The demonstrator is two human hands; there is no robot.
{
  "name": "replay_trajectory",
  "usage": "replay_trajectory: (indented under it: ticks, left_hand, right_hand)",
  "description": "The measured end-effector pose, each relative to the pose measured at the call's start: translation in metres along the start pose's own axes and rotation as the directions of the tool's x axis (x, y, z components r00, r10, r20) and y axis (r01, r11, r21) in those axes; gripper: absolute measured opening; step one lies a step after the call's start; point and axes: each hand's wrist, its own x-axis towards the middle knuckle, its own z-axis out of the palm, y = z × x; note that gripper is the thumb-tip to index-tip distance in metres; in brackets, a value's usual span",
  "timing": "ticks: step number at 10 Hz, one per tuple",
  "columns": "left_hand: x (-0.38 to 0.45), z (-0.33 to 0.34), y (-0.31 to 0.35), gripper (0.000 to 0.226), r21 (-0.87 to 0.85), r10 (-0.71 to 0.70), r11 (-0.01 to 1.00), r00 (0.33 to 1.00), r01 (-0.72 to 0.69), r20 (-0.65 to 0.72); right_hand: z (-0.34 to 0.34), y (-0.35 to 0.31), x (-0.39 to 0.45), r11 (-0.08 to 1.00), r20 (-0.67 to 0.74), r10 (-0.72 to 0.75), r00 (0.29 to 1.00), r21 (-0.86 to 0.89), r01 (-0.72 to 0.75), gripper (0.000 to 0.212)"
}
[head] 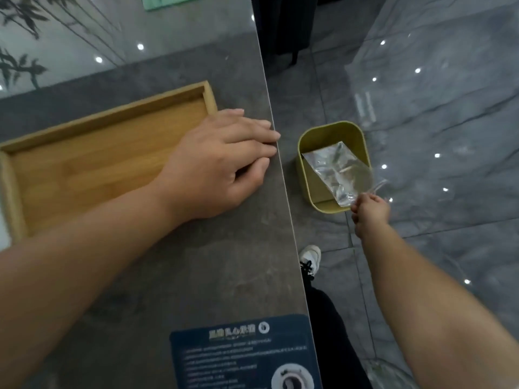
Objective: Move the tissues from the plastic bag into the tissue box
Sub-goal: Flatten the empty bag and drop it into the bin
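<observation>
Left hand: the left hand lies palm down on the grey worktop, fingers loosely together and reaching the worktop's right edge, holding nothing. Judged a brace — it steadies the body while the other arm reaches down beside the worktop.
Right hand: the right hand is stretched down toward the floor, fingertips pinched on a corner of the clear plastic bag. A corner pinch suits a limp, slippery film with nothing firmer to grasp.
Plastic bag: crumpled and transparent, lying across the open top of the olive-green bin, partly down inside it. It looks flat and empty; no tissues can be made out in it.
Bin: square with rounded corners, standing on the floor just beside the worktop's edge, well below the worktop surface. Apart from the bag, nothing shows inside.
Wooden tray: the wooden tray sits on the worktop by the left hand, the wrist resting over its near right corner. Its visible floor is bare — no tissues seen there.
Tissues and tissue box: neither can be identified in this view; whether the tray belongs to the box cannot be told.
Other items: a dark printed card lies at the near worktop edge; a white shoe stands on the floor below.
Stage, as judged: the bag is at the bin, so this reads as disposal of the emptied wrapper, late in the task.
Risk: thin film may catch on the bin rim or cling to the fingers.
</observation>
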Motion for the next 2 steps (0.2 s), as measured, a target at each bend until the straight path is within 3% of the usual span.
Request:
replay_trajectory:
  ticks: [2]
  left_hand:
    - [0.0, 0.015, -0.013, 0.027, 0.021, 0.088, 0.996, 0.996, -0.088, -0.019]
  right_hand:
    - [0.05, 0.026, 0.09, 0.99, -0.02, 0.134, 0.991, 0.046, -0.133, 0.016]
